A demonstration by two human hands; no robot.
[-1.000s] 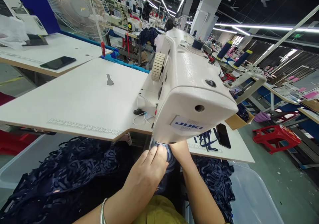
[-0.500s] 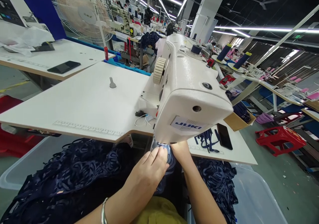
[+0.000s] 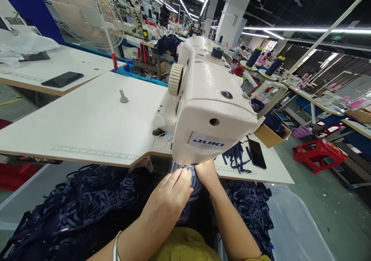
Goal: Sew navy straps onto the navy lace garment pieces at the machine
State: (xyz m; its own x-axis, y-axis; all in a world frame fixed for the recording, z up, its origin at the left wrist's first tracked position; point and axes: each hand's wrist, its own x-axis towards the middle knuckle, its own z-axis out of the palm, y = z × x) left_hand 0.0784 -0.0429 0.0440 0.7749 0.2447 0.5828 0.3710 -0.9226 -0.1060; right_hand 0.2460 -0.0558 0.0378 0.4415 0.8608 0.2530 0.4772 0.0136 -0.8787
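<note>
A white JUKI sewing machine (image 3: 214, 110) stands right in front of me. Under its head lies a piece of dark blue patterned fabric (image 3: 195, 189), hanging down toward my lap. My left hand (image 3: 174, 185) is closed on the fabric's near edge, fingers pressed together just below the machine head. On the other side, my right hand (image 3: 206, 174) reaches beneath the head at the same fabric; its fingers are hidden by the machine. The needle and presser foot are out of sight behind the head.
Navy garments are heaped left (image 3: 87, 203) and right (image 3: 251, 207) of my lap, with a clear plastic bin (image 3: 295, 222) at right. Navy strips (image 3: 237, 156) and a phone (image 3: 257, 153) lie on the table. Behind are a fan (image 3: 87, 15) and a red stool (image 3: 319, 154).
The whole view has shifted slightly, so the machine and table sit a little further left and up. Both hands keep their places at the fabric under the machine head.
</note>
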